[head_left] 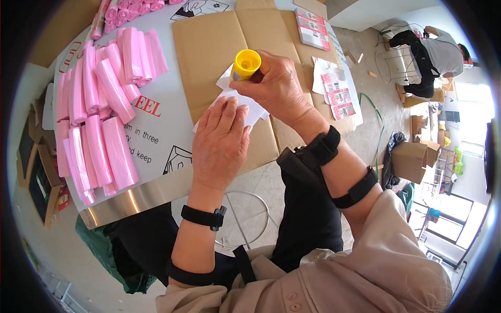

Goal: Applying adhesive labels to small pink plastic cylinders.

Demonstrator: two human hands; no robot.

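A yellow glue stick point(245, 64) is gripped in my right hand point(282, 86), its hollow yellow end facing up. The end pointing down at the paper is hidden by my fingers. Beneath it lies a small white sheet of paper point(253, 110) that looks folded or layered. My left hand point(222, 141) rests on the paper's near part with its fingers stretched out and side by side. Both the paper and my hands are over a flattened brown cardboard sheet point(203, 47).
Rolled pink plastic bags point(99, 99) are heaped at the left of the table. Printed pink-and-white cards point(312, 28) are stacked at the far right, with more label sheets point(338, 96) nearer. A person point(438, 55) bends over in the background beside cardboard boxes point(412, 160).
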